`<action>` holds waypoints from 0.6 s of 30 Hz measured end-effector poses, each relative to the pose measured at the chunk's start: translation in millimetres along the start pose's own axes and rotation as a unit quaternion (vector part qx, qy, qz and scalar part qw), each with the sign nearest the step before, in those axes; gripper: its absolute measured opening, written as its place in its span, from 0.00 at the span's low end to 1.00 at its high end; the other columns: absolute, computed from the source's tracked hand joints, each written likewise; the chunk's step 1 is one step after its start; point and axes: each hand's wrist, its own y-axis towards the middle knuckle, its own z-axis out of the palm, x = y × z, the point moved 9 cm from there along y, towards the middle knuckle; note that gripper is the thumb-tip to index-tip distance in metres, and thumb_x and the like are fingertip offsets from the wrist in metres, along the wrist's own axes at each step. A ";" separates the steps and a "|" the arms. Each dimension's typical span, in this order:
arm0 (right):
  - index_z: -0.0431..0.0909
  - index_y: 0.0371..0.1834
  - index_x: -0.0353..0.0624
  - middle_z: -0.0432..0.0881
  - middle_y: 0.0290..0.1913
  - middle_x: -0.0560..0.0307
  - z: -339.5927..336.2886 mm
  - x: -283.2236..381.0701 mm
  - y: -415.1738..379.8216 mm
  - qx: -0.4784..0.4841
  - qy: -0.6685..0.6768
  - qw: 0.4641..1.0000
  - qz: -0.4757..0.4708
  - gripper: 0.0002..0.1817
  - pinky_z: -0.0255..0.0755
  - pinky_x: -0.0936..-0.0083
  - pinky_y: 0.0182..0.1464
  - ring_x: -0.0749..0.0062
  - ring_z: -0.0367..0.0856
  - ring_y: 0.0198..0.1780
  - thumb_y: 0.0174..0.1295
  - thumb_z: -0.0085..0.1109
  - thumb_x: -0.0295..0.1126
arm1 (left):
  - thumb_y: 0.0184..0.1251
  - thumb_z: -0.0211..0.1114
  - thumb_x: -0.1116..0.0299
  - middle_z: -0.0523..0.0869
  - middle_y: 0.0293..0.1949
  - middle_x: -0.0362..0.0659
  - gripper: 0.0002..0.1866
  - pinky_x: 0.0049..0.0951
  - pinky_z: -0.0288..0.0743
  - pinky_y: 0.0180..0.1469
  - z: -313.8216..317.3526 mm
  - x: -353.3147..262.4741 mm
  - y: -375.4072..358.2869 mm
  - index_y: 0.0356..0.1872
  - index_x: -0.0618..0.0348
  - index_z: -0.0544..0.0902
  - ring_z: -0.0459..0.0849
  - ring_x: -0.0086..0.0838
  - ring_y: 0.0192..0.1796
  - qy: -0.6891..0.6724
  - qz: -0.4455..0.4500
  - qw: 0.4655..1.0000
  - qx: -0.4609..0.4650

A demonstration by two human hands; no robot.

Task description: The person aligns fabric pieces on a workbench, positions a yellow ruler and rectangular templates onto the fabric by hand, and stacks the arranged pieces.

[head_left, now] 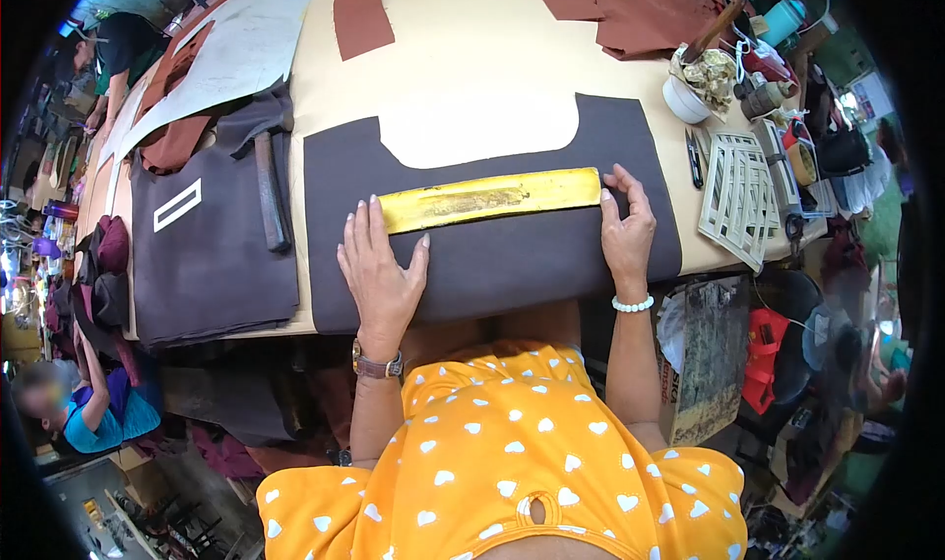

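The only lettering that can be made out is on the worn box (714, 358) at the near right, below the table's edge. Reddish capitals on the left part of its side run vertically, turned sideways, and read "SICA"; any letters ahead of these cannot be told. Beside them, also sideways, is a smaller word in the same reddish colour, which seems to end in "bado", its start too small to read. At the far right, a pale sheet (872, 98) in the background carries marks too small and blurred to read. Near left, a small yellow patch (94, 511) has dark marks, also illegible.
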 end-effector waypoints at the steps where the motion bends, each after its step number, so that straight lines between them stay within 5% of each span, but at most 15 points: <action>1: 0.74 0.52 0.35 0.83 0.41 0.54 -0.1 -2.0 -0.6 0.003 -0.005 1.000 0.011 0.18 0.65 0.67 0.57 0.62 0.76 0.50 0.57 0.55 0.23 | 0.57 0.65 0.61 0.68 0.62 0.53 0.35 0.50 0.53 0.66 0.5 2.4 -1.5 0.66 0.59 0.63 0.63 0.49 0.65 -0.008 -0.008 1.000 -0.003; 18: 0.71 0.57 0.37 0.82 0.47 0.58 6.5 -12.5 0.0 0.030 0.012 0.999 0.021 0.20 0.56 0.66 0.64 0.62 0.73 0.55 0.58 0.52 0.22 | 0.55 0.68 0.65 0.72 0.60 0.50 0.33 0.49 0.47 0.69 4.2 18.4 4.7 0.63 0.58 0.67 0.62 0.45 0.68 -0.134 -0.035 0.990 -0.028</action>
